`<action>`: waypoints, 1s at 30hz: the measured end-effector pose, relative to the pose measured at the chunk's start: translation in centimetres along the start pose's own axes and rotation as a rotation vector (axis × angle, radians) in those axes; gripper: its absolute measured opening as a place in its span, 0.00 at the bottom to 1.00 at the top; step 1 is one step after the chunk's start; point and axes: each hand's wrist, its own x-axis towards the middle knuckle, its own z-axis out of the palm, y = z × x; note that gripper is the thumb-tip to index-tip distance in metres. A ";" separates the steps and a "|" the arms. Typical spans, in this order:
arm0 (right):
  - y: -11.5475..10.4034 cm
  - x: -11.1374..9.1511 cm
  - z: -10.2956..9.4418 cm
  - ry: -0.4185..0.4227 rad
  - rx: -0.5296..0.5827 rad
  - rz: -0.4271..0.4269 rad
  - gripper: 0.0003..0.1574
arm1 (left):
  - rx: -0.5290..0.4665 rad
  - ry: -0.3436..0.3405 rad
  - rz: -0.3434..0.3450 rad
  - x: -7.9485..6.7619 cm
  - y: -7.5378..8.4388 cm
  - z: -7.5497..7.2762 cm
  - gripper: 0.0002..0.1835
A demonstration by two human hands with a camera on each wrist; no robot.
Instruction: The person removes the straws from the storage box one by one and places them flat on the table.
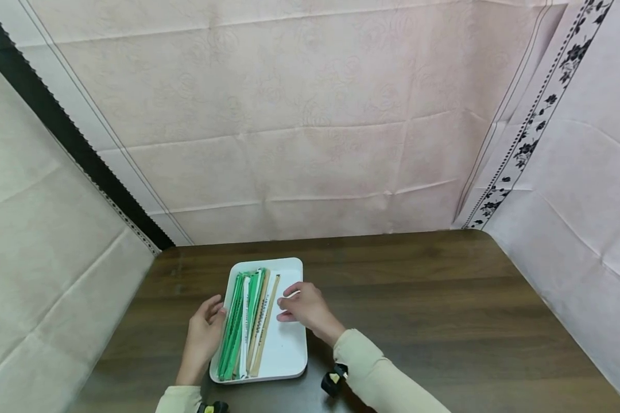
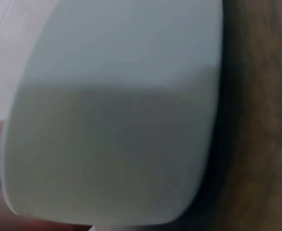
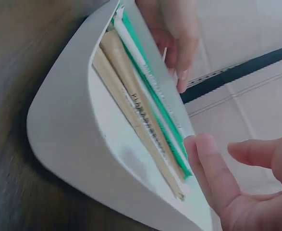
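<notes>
A white tray lies on the table, with several long, thin wrapped sticks in its left half. Green wrapped sticks lie furthest left; white and tan paper sleeves with dark print lie beside them. My left hand is at the tray's left rim, fingers loosely bent; whether they touch it I cannot tell. In the left wrist view the tray's wall covers most of that hand. Over the tray's right part hovers my right hand, thumb and fingers apart, holding nothing.
The brown wooden table extends to both sides of the tray. Pale cloth hangs behind it, and more cloth stands at left and right. Dark bands run along the left corner.
</notes>
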 end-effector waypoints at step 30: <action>1.1 4.7 4.4 0.079 -0.351 -0.005 0.13 | 0.019 0.044 -0.006 0.0 -1.4 0.8 0.23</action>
